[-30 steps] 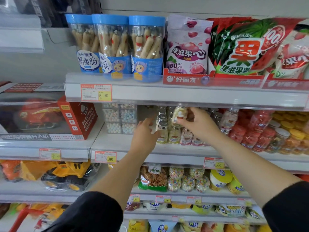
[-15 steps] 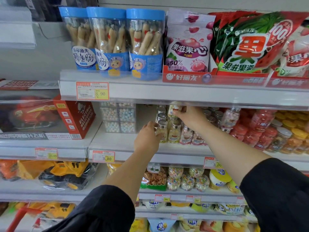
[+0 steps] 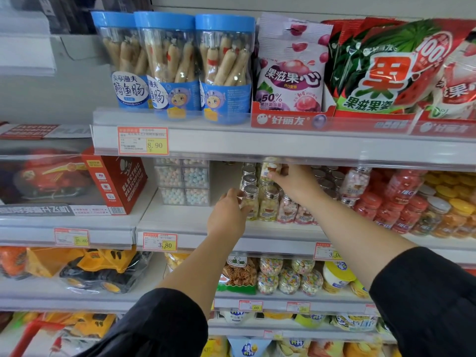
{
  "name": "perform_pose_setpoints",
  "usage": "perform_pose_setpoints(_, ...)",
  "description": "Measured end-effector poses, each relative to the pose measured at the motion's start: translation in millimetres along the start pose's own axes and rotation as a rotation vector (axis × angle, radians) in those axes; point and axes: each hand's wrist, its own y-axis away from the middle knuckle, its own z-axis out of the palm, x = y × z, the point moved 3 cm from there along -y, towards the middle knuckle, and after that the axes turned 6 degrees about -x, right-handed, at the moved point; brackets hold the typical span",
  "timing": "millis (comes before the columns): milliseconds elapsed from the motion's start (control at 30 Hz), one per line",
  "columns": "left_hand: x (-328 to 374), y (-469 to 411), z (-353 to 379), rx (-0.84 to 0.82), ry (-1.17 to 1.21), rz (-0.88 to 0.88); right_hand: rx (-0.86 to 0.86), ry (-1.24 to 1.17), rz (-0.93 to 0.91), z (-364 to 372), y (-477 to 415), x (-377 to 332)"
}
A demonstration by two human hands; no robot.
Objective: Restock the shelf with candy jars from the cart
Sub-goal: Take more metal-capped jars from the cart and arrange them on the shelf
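Small clear plastic candy jar (image 3: 269, 169) of pale sweets is pinched in the fingers of the right hand (image 3: 296, 185), raised over the row of silver-capped jars (image 3: 271, 206) on the white middle shelf (image 3: 177, 219), just under the shelf above; the left hand (image 3: 226, 213) curls round the front silver-capped jar (image 3: 251, 203), seemingly steadying it; the step looks like placing 1 jar; next, it likely needs lowering upright into a gap further back without toppling its neighbours; the cart is out of view.
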Motion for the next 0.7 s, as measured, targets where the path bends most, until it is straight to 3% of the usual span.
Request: perform_pose_setpoints(700, -1, 5, 1, -0.027, -0.074, -0.022, 0.127, 0.246, 0.004, 13, 3, 11)
